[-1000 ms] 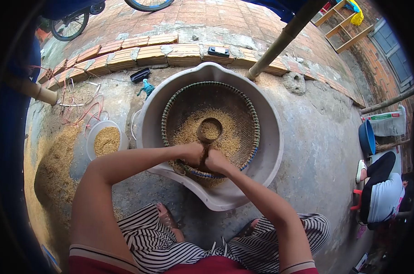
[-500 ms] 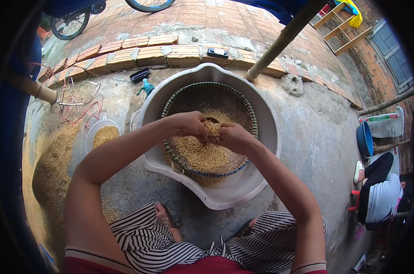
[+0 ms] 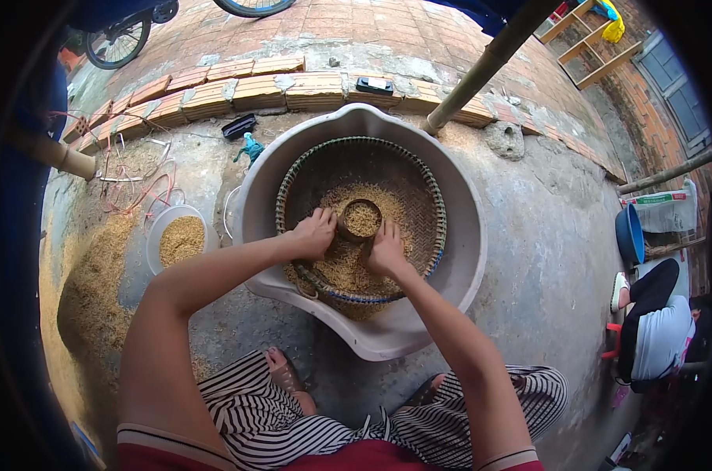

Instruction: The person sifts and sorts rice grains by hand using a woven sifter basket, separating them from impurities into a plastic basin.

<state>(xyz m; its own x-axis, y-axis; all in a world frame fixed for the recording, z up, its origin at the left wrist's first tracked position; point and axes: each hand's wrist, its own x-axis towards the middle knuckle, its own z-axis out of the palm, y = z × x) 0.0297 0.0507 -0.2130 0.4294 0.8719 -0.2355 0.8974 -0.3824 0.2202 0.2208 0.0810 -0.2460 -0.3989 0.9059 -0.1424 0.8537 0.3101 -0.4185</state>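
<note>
Presently both hands sit in the grain. The left hand (image 3: 315, 232) is loosely curled, fingers against the left wall of the small round brown cup (image 3: 360, 220); I cannot tell whether it grips. The right hand (image 3: 387, 251) lies opened, fingers down on the loose golden unhusked rice (image 3: 342, 271) just below and right of the cup.

The cup stands upright between the two hands, filled with grain, inside the round woven bamboo sieve tray (image 3: 418, 169), which rests in the grey plastic basin (image 3: 467, 235).

Handling, judged:
- Grain: light, dry, free-flowing; it slips through fingers, so scoop it with cupped palms.
- Cup: rigid and small; take it by the wall.
- Sieve: light, stiff; hold it at the bound rim.

Writing: none legible on these. The white sack (image 3: 670, 210) far right of the right hand carries unreadable print.
</note>
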